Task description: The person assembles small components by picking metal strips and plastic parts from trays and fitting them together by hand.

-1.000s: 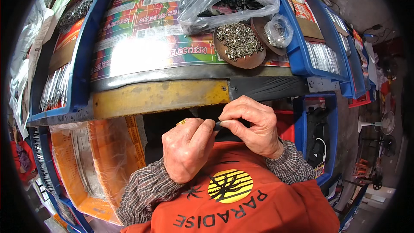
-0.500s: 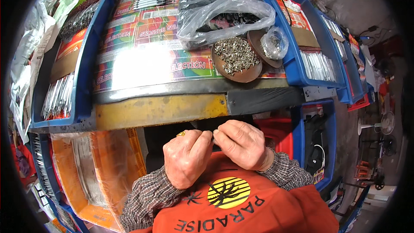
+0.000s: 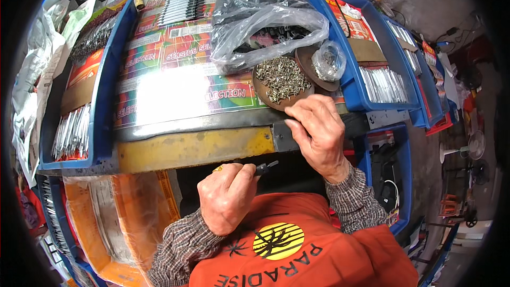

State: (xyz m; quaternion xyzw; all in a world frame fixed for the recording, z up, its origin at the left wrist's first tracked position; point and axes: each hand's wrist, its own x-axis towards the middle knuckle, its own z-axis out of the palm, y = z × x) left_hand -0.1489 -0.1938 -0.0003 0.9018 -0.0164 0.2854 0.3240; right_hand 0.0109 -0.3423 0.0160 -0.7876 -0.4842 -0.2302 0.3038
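Observation:
My left hand (image 3: 227, 197), with a gold ring, is closed on a small black part (image 3: 260, 169) above my lap. A narrow dark tip (image 3: 272, 164) of that part sticks out past the fingers; the rest is hidden in the grip. My right hand (image 3: 321, 134) reaches to the near rim of a round brown dish (image 3: 260, 91). Its thumb and forefinger are curled but apart, with nothing visible between them. Heaped in the dish are many small shiny metal pieces (image 3: 281, 77). A second brown dish (image 3: 305, 59) beside it bears a clear bag (image 3: 328, 62) of small pieces.
Behind the dishes lies an open clear plastic bag (image 3: 234, 37) with black parts inside. Slim silver pens (image 3: 180, 2) are lined up at the back. Blue trays (image 3: 103, 79) of silver sticks flank the table. An orange plastic-lined bin (image 3: 127, 202) stands below its yellow edge (image 3: 196, 151).
My right hand has left the left hand and moved up and right to the dish. The left hand keeps its place, and the black part in it now shows.

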